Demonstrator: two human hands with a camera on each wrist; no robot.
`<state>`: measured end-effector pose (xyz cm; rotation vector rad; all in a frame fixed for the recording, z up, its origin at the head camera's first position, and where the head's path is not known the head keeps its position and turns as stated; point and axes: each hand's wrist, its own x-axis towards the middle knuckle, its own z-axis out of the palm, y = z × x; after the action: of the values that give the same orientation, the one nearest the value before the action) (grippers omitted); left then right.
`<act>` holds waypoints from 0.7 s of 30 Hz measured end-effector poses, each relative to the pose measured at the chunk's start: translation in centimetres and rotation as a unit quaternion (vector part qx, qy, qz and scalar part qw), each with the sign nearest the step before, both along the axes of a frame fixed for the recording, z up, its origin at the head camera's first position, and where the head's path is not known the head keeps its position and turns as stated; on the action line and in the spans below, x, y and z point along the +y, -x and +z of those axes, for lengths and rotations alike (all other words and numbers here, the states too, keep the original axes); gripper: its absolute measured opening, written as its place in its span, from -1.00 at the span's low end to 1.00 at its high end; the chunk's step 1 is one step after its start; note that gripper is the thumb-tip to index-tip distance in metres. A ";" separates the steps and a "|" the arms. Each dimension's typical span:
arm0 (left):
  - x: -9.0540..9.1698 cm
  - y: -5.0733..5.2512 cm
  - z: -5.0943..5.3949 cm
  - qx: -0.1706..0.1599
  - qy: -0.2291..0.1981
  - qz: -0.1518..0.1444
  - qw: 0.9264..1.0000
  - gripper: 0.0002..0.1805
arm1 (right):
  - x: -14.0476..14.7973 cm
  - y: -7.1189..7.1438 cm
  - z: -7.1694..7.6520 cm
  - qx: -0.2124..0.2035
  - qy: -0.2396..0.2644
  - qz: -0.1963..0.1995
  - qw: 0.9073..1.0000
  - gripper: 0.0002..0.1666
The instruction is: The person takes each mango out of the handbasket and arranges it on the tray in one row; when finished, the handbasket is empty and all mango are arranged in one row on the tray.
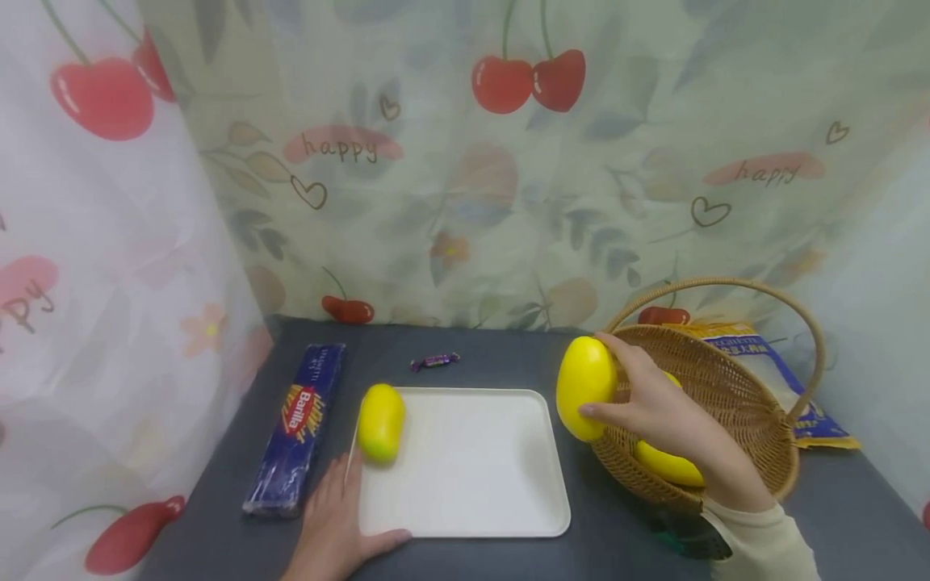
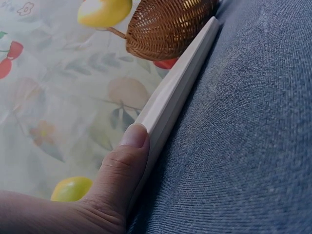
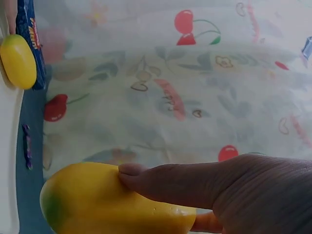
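Observation:
My right hand (image 1: 657,403) grips a yellow mango (image 1: 584,387) between thumb and fingers, raised between the tray and the wicker basket (image 1: 726,387). In the right wrist view the held mango (image 3: 97,202) shows a green end. My left hand (image 1: 330,516) rests at the near left corner of the white tray (image 1: 465,468), fingers straight along its left side. The left thumb (image 2: 122,161) touches the tray's near edge. Another mango (image 1: 381,424) lies at the tray's upper left, close to the left fingertips. A curved yellow fruit (image 1: 668,466) sits in the basket, partly hidden by my right wrist.
Left of the tray lies a blue Barilla spaghetti pack (image 1: 296,432). A purple wrapped candy (image 1: 434,361) is beyond the tray's far edge. A blue and yellow bag (image 1: 817,424) lies behind the basket, whose tall handle (image 1: 734,282) arches up. Printed curtains (image 1: 436,186) enclose the table.

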<state>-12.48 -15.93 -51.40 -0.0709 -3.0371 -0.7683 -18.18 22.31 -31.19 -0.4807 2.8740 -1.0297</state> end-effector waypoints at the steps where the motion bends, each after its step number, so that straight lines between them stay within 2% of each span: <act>1: 0.0 0.0 0.0 0.002 -0.002 0.000 1.000 0.58 | -0.4 0.1 -0.3 -0.003 0.000 0.002 1.000 0.13; 8: 0.1 0.1 -0.2 0.012 -0.002 -0.005 1.000 0.57 | -3.1 0.9 -2.7 0.002 -0.033 0.022 0.999 0.12; 12: 0.1 -0.1 -0.1 0.017 -0.005 -0.003 1.000 0.57 | -5.0 1.3 -3.9 -0.015 -0.038 0.030 0.999 0.12; 21: 0.0 0.0 -0.1 0.014 -0.002 -0.001 1.000 0.56 | -9.1 2.7 -7.8 -0.086 0.038 0.059 0.994 0.11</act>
<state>-12.51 -15.96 -51.51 -0.0843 -3.0094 -0.7654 -20.85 13.20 -38.99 -0.5305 2.6314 -1.1050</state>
